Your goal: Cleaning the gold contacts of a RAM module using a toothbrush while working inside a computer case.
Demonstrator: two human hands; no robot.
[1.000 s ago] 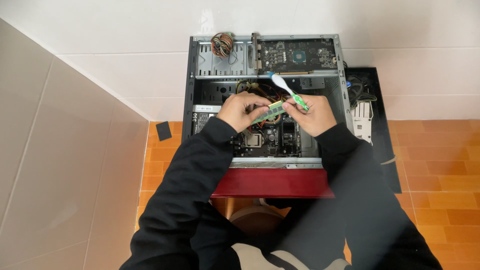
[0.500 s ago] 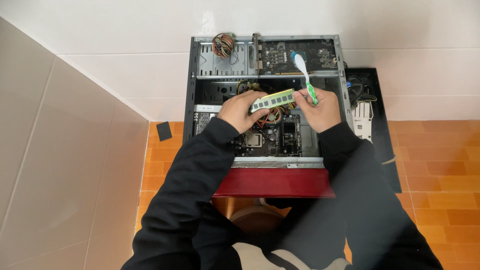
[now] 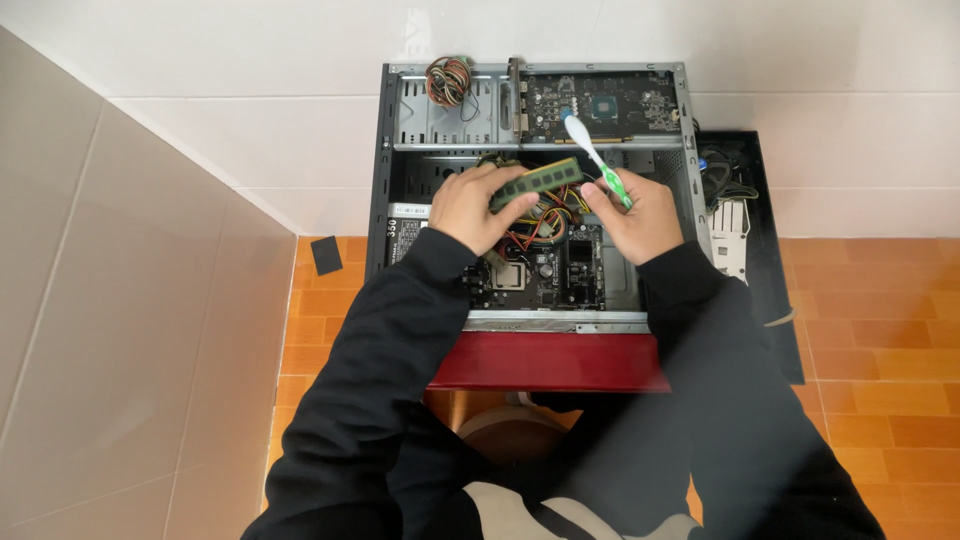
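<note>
A: While the left hand [image 3: 470, 207] grips it by one end, how does the memory stick [image 3: 537, 183] look?

B: It is a long, thin green board with dark chips along its face, held nearly level with its free end tipped slightly up toward two o'clock. The left grip is closed on it, fingers wrapped over the near end.

A: And the right hand [image 3: 632, 215]?

B: Its grip is closed on a toothbrush [image 3: 598, 162]: a white plastic neck and head, with a green handle in the fist. The brush points up toward eleven o'clock, its head just above the stick's free end.

A: Where does all this sit?

B: Over an open computer case [image 3: 384, 170], grey sheet metal lying on its side, its rim resting on a glossy red stool [image 3: 548, 362]. Below the hands lies the dark motherboard [image 3: 545, 272], with a tangle of red and yellow wires [image 3: 540, 218] at its twelve o'clock. A graphics card [image 3: 600, 103] with a bare chip lies at the case's one o'clock corner, and a coil of coloured cable [image 3: 446, 80] at eleven.

A: Around it?

B: A black side panel [image 3: 770, 260] lies at three o'clock on the orange tiled floor [image 3: 880, 320], against a white tiled wall [image 3: 250, 110].
</note>
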